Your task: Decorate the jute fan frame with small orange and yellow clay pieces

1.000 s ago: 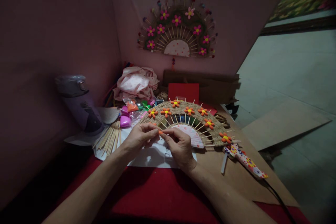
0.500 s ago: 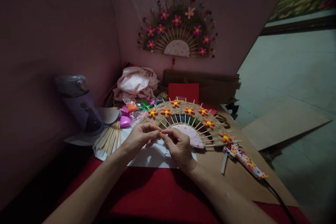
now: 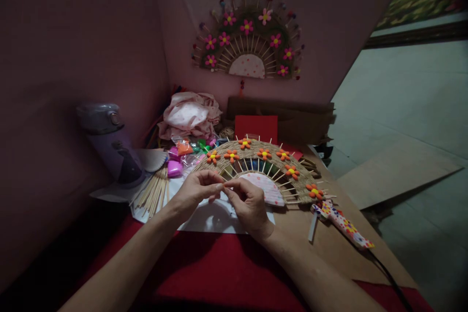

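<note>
My left hand [image 3: 195,194] and my right hand [image 3: 248,204] meet fingertip to fingertip above a white sheet [image 3: 208,217]. Both are closed in a pinch at the same spot; the small orange clay piece seen a moment ago is now hidden between the fingers. Just behind them lies a half-round woven fan [image 3: 263,168] of sticks and twine, set with several orange clay flowers [image 3: 263,154] and a pink dotted centre [image 3: 268,190].
A bundle of wooden skewers [image 3: 155,192] and packets of coloured clay [image 3: 183,153] lie to the left, beside a grey flask [image 3: 106,141]. A patterned glue gun [image 3: 341,222] with a cord rests right of the fan. A finished fan [image 3: 248,39] hangs on the pink wall.
The fingertips have closed tighter together, and the orange clay piece that showed between them is now covered. The hands have stayed in the same place.
</note>
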`<state>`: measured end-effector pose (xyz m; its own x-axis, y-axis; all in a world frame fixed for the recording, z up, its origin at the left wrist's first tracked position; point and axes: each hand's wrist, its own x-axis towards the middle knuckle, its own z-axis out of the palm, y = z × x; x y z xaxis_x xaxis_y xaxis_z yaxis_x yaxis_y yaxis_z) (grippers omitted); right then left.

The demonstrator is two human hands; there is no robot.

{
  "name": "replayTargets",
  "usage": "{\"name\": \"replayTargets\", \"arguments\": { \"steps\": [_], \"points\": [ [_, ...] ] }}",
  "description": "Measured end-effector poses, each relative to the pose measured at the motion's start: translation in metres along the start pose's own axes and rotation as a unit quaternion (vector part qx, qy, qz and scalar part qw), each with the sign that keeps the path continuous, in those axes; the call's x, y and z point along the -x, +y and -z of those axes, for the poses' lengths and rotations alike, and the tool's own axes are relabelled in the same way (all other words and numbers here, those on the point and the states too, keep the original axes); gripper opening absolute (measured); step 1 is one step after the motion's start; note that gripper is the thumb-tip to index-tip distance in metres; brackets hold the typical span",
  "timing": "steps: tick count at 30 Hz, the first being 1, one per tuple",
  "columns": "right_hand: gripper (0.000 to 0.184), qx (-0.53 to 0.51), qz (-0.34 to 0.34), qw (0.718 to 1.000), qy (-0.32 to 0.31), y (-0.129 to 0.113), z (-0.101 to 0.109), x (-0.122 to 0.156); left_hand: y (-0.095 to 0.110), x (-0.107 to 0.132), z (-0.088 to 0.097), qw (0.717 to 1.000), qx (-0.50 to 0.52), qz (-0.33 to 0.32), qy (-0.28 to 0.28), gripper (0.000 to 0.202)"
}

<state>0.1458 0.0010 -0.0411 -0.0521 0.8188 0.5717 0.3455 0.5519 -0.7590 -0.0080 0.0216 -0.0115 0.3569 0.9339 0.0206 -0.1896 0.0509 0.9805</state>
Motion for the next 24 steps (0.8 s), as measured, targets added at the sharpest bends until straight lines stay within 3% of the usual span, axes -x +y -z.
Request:
{"name": "replayTargets", "arguments": {
  "steps": [10, 24],
  "points": [
    [0.010, 0.036, 0.073, 0.997, -0.015, -0.0026, 0.0011, -0.0004, 0.0040, 0.0016, -0.0035, 1.000, 0.000, 0.001, 0.019, 0.022],
    [0.011, 0.038, 0.076, 0.996, -0.023, -0.0024, 0.0021, -0.0012, 0.0042, 0.0018, -0.0029, 1.000, 0.017, -0.007, 0.017, 0.021]
  ]
}}
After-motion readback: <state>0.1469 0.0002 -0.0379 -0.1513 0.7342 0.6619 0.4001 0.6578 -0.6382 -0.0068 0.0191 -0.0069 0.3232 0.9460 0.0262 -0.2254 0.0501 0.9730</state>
